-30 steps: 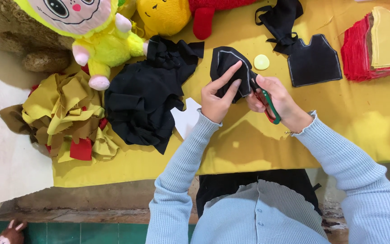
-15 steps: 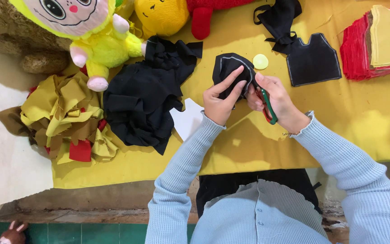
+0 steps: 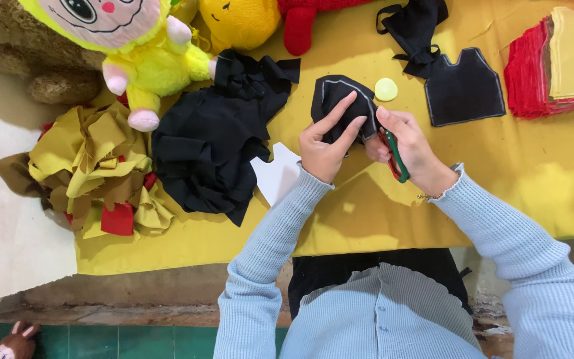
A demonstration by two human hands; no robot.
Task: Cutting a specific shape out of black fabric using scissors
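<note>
My left hand (image 3: 325,143) pinches a small black fabric piece (image 3: 335,100) with a chalk outline, holding it above the yellow cloth (image 3: 533,179) on the table. My right hand (image 3: 410,143) grips red and green scissors (image 3: 393,156) against the right edge of the same piece. A round pale yellow chalk disc (image 3: 386,89) lies just beyond the piece.
A cut black garment-shaped piece (image 3: 465,88) and black strips (image 3: 412,26) lie to the right. A heap of black fabric (image 3: 217,136) sits left, yellow and red scraps (image 3: 97,173) farther left. Plush toys (image 3: 134,46) line the far edge. Stacked red and yellow pieces (image 3: 559,60) sit far right.
Both hands have shifted slightly toward the far side with the black piece; my left fingers have spread further over it. Everything else stays put.
</note>
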